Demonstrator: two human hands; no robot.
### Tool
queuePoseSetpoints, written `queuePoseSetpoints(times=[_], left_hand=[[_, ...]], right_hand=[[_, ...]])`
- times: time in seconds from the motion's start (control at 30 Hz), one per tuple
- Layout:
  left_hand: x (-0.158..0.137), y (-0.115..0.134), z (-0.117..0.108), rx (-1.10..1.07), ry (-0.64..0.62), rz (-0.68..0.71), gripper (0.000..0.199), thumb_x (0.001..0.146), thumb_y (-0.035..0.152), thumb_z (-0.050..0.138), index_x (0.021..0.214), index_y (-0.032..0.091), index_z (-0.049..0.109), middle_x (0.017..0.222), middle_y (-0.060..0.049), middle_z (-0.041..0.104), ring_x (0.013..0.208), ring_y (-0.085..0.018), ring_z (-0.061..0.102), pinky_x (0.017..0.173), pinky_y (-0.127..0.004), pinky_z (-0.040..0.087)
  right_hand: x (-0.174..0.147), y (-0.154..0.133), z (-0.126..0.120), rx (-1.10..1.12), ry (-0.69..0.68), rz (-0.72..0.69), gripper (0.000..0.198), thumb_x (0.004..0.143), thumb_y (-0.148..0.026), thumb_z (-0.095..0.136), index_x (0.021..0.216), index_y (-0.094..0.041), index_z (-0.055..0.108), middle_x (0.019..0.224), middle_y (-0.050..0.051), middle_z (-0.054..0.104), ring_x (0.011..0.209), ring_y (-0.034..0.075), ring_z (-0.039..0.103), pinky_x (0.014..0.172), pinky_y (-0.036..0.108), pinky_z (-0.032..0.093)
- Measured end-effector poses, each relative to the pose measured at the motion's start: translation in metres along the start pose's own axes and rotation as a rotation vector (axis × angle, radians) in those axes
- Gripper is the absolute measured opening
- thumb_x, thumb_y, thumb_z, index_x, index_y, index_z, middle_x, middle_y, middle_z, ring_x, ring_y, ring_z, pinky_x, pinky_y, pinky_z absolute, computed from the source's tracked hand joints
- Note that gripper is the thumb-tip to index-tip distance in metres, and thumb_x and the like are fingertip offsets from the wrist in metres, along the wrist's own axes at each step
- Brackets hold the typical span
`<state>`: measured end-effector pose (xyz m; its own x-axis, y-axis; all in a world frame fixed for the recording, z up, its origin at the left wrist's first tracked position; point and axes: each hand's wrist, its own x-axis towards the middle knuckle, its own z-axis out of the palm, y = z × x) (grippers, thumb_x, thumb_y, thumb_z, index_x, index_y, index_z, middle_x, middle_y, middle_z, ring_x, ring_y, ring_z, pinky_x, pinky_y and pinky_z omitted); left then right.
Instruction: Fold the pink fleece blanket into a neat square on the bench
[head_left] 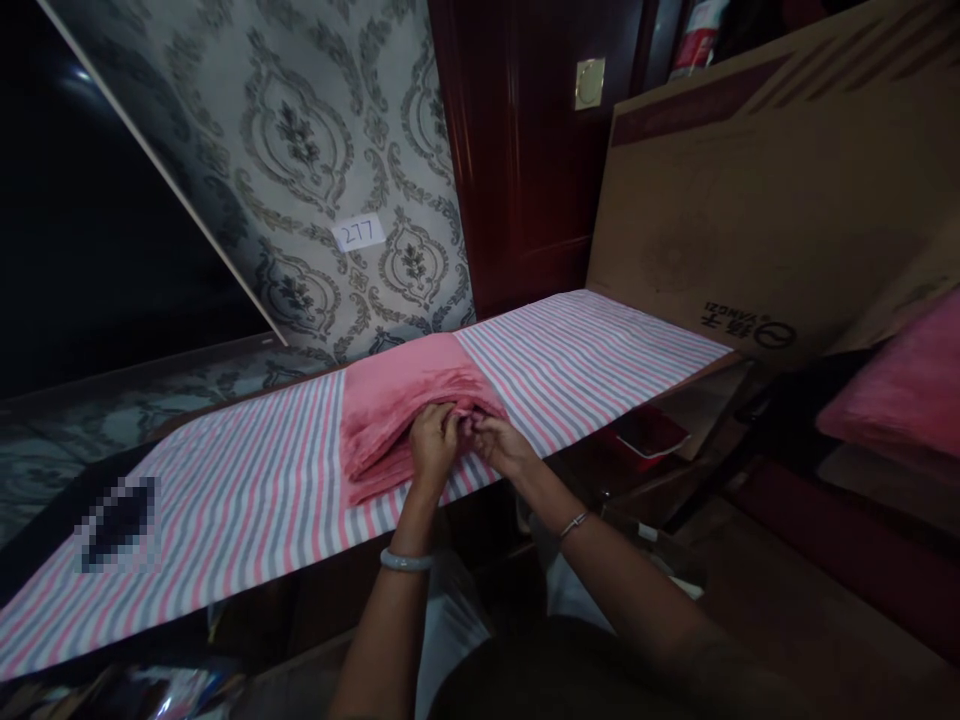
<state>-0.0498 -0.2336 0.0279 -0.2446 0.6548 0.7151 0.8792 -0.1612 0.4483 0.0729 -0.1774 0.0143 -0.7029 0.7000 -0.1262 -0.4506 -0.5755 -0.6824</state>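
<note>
Pinching the pink cloth [386,418] near its right end, the left hand [433,442] and right hand [501,443] stood close together. The cloth lay on the striped cover [262,490], mostly forward-left, its folds slanting away rightward; the left hand was nearer its bulk.

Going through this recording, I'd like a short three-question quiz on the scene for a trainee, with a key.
1. Multiple choice: which number is written on the white card?
a) 177
b) 277
c) 772

2. True or false: the left hand and the right hand are both at the folded pink cloth, which lies on the striped cover.

3. Fill in the blank: the thick pale bangle is worn on the person's ____ side.

Key: 1. b; 2. true; 3. left
</note>
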Motion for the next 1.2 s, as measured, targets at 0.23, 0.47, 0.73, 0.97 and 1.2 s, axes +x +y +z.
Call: queuePoseSetpoints(times=[0.23, 0.47, 0.73, 0.97, 1.2], left_hand=[[-0.016, -0.001, 0.007, 0.059, -0.052, 0.015, 0.023, 0.091, 0.023, 0.050, 0.097, 0.021, 0.072, 0.091, -0.007, 0.071, 0.085, -0.021, 0.065, 0.079, -0.035, 0.051], [-0.035, 0.000, 0.018, 0.157, 0.016, 0.050, 0.019, 0.089, 0.021, 0.056, 0.100, 0.020, 0.072, 0.095, -0.009, 0.070, 0.093, -0.025, 0.062, 0.084, -0.037, 0.047], [-0.035, 0.014, 0.023, 0.362, -0.109, -0.047, 0.032, 0.084, 0.020, 0.061, 0.116, 0.019, 0.066, 0.109, -0.012, 0.066, 0.104, -0.028, 0.059, 0.085, -0.038, 0.044], [-0.024, 0.025, 0.028, 0.432, -0.132, -0.061, 0.021, 0.090, 0.023, 0.054, 0.102, 0.020, 0.071, 0.099, -0.011, 0.066, 0.097, -0.026, 0.059, 0.083, -0.038, 0.042], [-0.046, 0.025, 0.031, 0.508, -0.239, 0.058, 0.030, 0.089, 0.023, 0.054, 0.114, 0.021, 0.070, 0.112, -0.013, 0.066, 0.103, -0.029, 0.055, 0.085, -0.043, 0.042]], right_hand=[[-0.006, 0.009, -0.009, -0.117, 0.018, -0.072, 0.027, 0.063, -0.021, 0.064, 0.088, -0.021, 0.055, 0.067, -0.004, 0.063, 0.057, 0.011, 0.063, 0.049, 0.018, 0.045], [-0.011, 0.003, -0.015, -0.404, 0.256, -0.034, 0.024, 0.069, -0.020, 0.050, 0.093, -0.022, 0.048, 0.055, -0.007, 0.060, 0.042, 0.012, 0.059, 0.042, 0.020, 0.045], [-0.005, 0.012, -0.009, -0.331, 0.339, -0.154, 0.020, 0.068, -0.023, 0.047, 0.087, -0.022, 0.044, 0.050, -0.008, 0.055, 0.035, 0.011, 0.051, 0.035, 0.018, 0.036], [-0.009, 0.012, -0.015, -0.328, 0.302, -0.184, 0.025, 0.063, -0.026, 0.048, 0.087, -0.023, 0.045, 0.049, -0.009, 0.054, 0.034, 0.011, 0.049, 0.034, 0.019, 0.036], [-0.010, 0.015, -0.019, -0.315, 0.337, -0.230, 0.021, 0.063, -0.028, 0.048, 0.083, -0.022, 0.047, 0.048, -0.009, 0.051, 0.032, 0.009, 0.046, 0.033, 0.017, 0.031]])
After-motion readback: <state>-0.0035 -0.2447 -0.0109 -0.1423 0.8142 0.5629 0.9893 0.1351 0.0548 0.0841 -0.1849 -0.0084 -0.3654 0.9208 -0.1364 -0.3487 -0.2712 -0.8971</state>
